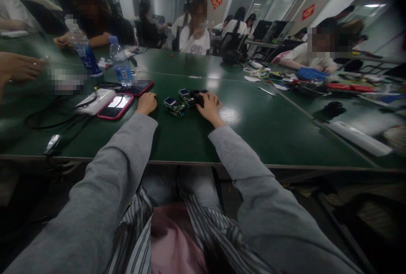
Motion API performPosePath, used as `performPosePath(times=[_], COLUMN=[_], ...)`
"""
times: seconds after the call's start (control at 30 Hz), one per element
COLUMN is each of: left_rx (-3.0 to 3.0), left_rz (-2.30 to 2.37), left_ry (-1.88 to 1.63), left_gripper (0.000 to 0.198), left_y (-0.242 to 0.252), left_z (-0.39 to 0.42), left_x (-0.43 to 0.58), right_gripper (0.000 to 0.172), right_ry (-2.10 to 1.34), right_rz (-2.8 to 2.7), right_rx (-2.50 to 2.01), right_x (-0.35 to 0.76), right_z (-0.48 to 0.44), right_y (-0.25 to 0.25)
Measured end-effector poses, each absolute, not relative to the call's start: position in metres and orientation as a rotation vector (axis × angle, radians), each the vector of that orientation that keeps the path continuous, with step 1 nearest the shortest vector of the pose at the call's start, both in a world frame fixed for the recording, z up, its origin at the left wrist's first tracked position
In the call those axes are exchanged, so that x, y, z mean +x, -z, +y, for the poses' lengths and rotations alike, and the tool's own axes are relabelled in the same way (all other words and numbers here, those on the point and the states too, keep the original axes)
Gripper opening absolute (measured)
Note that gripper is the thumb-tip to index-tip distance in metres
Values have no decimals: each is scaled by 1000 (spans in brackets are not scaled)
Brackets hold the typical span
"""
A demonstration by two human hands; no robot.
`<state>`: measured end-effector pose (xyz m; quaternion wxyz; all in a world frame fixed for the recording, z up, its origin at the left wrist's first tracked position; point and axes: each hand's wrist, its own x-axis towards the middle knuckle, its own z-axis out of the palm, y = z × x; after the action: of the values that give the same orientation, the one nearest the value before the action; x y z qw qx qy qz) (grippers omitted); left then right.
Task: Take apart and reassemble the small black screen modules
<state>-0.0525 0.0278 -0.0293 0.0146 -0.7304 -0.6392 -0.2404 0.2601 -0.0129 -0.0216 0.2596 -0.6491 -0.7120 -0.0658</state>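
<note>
Both my arms in grey sleeves reach out over a dark green table (260, 134). My left hand (146, 103) rests on the table as a loose fist, with nothing visible in it, just left of a small green circuit board (178, 104) with blue parts on it. My right hand (209, 105) lies at the board's right end, its fingers curled over a small black object (198, 96) beside the board.
A red-cased phone (115, 106) with a lit screen, a white power bank (95, 101) with cables and a second phone (139, 87) lie left of my hands. Two water bottles (119, 61) stand behind. Other people sit around the table; tools and clutter (304, 81) lie at the right.
</note>
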Motion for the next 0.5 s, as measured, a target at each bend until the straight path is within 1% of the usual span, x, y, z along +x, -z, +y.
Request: performPosePath(times=[0.5], left_rx=[-2286], left_rz=[-2013], left_ry=[729], left_gripper=[43], left_y=[29], left_z=[27], left_x=[-52], right_gripper=[55], right_ry=[176], right_rz=[-1950], right_rx=[-1750], right_x=[262], right_z=[-12], right_y=[23])
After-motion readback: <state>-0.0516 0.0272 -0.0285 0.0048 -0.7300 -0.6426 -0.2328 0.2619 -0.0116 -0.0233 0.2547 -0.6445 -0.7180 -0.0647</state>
